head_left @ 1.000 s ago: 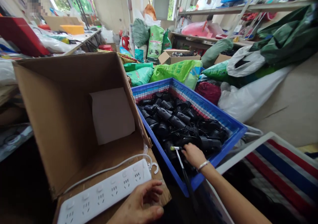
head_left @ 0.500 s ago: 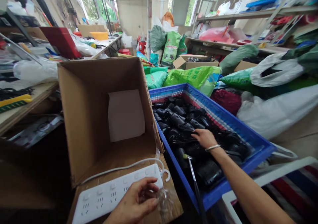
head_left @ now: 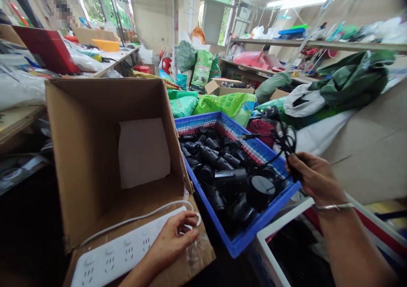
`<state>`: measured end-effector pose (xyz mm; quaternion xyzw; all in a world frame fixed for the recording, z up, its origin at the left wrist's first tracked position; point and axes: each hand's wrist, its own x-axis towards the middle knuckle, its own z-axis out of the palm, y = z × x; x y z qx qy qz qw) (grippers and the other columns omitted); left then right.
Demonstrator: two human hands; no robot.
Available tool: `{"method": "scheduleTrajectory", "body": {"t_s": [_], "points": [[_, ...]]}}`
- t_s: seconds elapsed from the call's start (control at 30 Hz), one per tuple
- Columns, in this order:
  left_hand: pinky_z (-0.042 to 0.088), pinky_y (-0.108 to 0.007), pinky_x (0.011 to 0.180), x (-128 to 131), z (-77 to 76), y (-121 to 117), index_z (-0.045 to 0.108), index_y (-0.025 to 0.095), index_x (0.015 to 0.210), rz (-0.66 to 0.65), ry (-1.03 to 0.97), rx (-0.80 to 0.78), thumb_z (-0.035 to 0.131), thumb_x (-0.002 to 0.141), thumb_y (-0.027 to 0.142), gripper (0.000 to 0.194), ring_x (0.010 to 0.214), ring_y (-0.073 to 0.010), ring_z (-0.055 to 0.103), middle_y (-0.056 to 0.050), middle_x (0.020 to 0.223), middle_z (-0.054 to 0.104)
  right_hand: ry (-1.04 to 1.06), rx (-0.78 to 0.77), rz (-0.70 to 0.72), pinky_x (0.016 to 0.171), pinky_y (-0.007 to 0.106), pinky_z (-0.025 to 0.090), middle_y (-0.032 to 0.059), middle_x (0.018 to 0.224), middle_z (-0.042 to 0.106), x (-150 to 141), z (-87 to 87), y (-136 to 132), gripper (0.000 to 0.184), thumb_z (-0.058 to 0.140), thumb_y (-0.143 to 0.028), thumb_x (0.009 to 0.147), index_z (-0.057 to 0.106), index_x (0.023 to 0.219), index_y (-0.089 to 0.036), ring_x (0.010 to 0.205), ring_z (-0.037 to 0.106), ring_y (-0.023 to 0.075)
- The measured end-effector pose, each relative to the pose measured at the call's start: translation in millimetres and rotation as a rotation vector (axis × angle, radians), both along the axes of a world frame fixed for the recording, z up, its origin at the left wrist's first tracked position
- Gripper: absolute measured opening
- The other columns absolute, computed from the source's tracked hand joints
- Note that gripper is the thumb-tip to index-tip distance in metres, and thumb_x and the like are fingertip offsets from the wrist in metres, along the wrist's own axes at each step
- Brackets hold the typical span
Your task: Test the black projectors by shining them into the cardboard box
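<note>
right hand: and there's the right hand (head_left: 313, 179) up over the crate's near corner, fingers closed tight in a fist around a looped black cord (head_left: 286, 140), no gap showing in the grip.
the cord: coils stand above the fist, a plug end pokes out to the left, and a thin strand drops toward the crate, right past its rim.
left hand: over to the left hand (head_left: 173, 240), low down, fingers curled and half closed at the end of a white power strip (head_left: 127, 246); can't tell if it has a real grip on anything.
power strip: lying on the cardboard flap, its white lead (head_left: 133, 219) curving along the box's front edge, clear plastic film (head_left: 197, 253) beside the hand.
crate: a blue plastic crate (head_left: 267, 219), packed with black corded appliances (head_left: 216, 160), sits just right of the box, the two edges nearly touching.
box: an open cardboard box (head_left: 95, 151), a pale sheet (head_left: 143, 153) standing against its inner wall, plenty of open room inside.
right edge: a white-rimmed bin (head_left: 286, 208) sits tight against the crate's lower right side.
open room: the space above the crate is free between the two hands, with bulging green sacks (head_left: 202, 68) beyond it.
</note>
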<state>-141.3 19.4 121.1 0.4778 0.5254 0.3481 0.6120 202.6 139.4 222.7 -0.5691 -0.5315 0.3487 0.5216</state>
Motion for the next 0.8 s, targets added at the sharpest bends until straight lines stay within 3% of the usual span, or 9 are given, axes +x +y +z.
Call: {"method": "scheduleTrajectory", "body": {"t_s": [0.07, 0.13, 0.23, 0.33, 0.4, 0.6, 0.67, 0.73, 0.8], "points": [[0.048, -0.041, 0.08, 17.7, 8.2, 14.5, 0.06, 0.016, 0.109, 0.028, 0.064, 0.105, 0.067, 0.071, 0.027, 0.04, 0.088, -0.0254, 0.06, -0.012, 0.105, 0.064, 0.065, -0.058, 0.101, 0.042, 0.017, 0.037, -0.0057, 0.053, 0.056, -15.1, 8.1, -4.6, 0.031, 0.076, -0.044, 0.066, 0.058, 0.07, -0.019, 0.045, 0.047, 0.0069], [0.038, -0.045, 0.097, 41.6, 21.0, 35.1, 0.061, 0.019, 0.111, 0.069, 0.084, 0.316, 0.067, 0.07, 0.022, 0.042, 0.108, -0.029, 0.054, -0.011, 0.115, 0.062, 0.059, -0.102, 0.187, 0.041, 0.017, 0.037, -0.0058, 0.053, 0.057, -32.3, 11.1, -9.6, 0.033, 0.077, -0.045, 0.065, 0.057, 0.07, -0.018, 0.044, 0.048, 0.0067], [0.026, -0.042, 0.106, 79.5, 42.6, 67.5, 0.06, 0.019, 0.115, 0.014, -0.09, 0.513, 0.07, 0.067, 0.021, 0.049, 0.121, -0.0298, 0.044, -0.01, 0.123, 0.059, 0.047, -0.214, 0.343, 0.045, 0.019, 0.043, -0.0031, 0.06, 0.063, -55.6, 9.9, -17.7, 0.032, 0.076, -0.041, 0.068, 0.055, 0.077, -0.018, 0.049, 0.055, 0.0092], [0.046, -0.036, 0.081, 103.9, 55.7, 85.9, 0.067, 0.016, 0.083, -0.109, -0.292, 0.383, 0.071, 0.069, 0.032, 0.022, 0.076, -0.022, 0.06, -0.003, 0.07, 0.064, 0.046, -0.248, 0.383, 0.05, 0.022, 0.046, -0.001, 0.063, 0.063, -65.2, 4.7, -21.9, 0.034, 0.074, -0.044, 0.068, 0.055, 0.076, -0.017, 0.053, 0.057, 0.0111], [0.047, -0.031, 0.061, 108.6, 57.5, 87.8, 0.06, 0.016, 0.069, -0.105, -0.344, 0.312, 0.064, 0.074, 0.042, 0.027, 0.049, -0.0132, 0.048, 0.004, 0.048, 0.048, 0.058, -0.201, 0.3, 0.051, 0.024, 0.046, -0.0019, 0.06, 0.057, -59.7, -2.6, -19.2, 0.04, 0.071, -0.053, 0.065, 0.052, 0.069, -0.018, 0.053, 0.055, 0.0115], [0.045, -0.024, 0.051, 93.9, 59.9, 79.0, 0.05, 0.017, 0.074, 0.011, -0.463, 0.225, 0.053, 0.078, 0.054, 0.037, 0.04, -0.0072, 0.036, 0.01, 0.044, 0.035, -0.15, -0.129, 0.026, 0.056, 0.035, 0.048, 0.0005, 0.055, 0.053, -15.1, -43.4, 5.0, 0.048, 0.067, -0.066, 0.058, 0.052, 0.058, -0.021, 0.053, 0.053, 0.0179], [0.04, -0.022, 0.046, 87.6, 67.7, 78.3, 0.052, 0.017, 0.076, 0.012, -0.472, 0.213, 0.055, 0.078, 0.053, 0.037, 0.039, -0.0066, 0.034, 0.011, 0.043, 0.035, -0.262, -0.094, -0.05, 0.072, 0.044, 0.049, 0.0068, 0.069, 0.061, -13.2, -46.0, 5.6, 0.047, 0.076, -0.059, 0.05, 0.06, 0.067, -0.019, 0.07, 0.059, 0.0266], [0.035, -0.019, 0.042, 81.9, 79.9, 76.8, 0.054, 0.016, 0.077, -0.016, -0.455, 0.203, 0.056, 0.078, 0.051, 0.035, 0.037, -0.0059, 0.033, 0.01, 0.042, 0.035, -0.453, 0.075, -0.08, 0.093, 0.052, 0.039, 0.0148, 0.104, 0.062, -24.9, -33.5, -0.9, 0.061, 0.078, -0.054, 0.052, 0.064, 0.097, -0.016, 0.102, 0.055, 0.036], [0.032, -0.018, 0.04, 77.2, 96.4, 72.7, 0.057, 0.014, 0.078, -0.108, -0.4, 0.192, 0.055, 0.08, 0.046, 0.032, 0.037, -0.0054, 0.032, 0.01, 0.042, 0.034, -0.713, 0.357, -0.024, 0.106, 0.053, 0.028, 0.0174, 0.14, 0.039, -47.8, -8.9, -10.2, 0.076, 0.071, -0.05, 0.067, 0.046, 0.13, -0.016, 0.13, 0.034, 0.0369]]}}
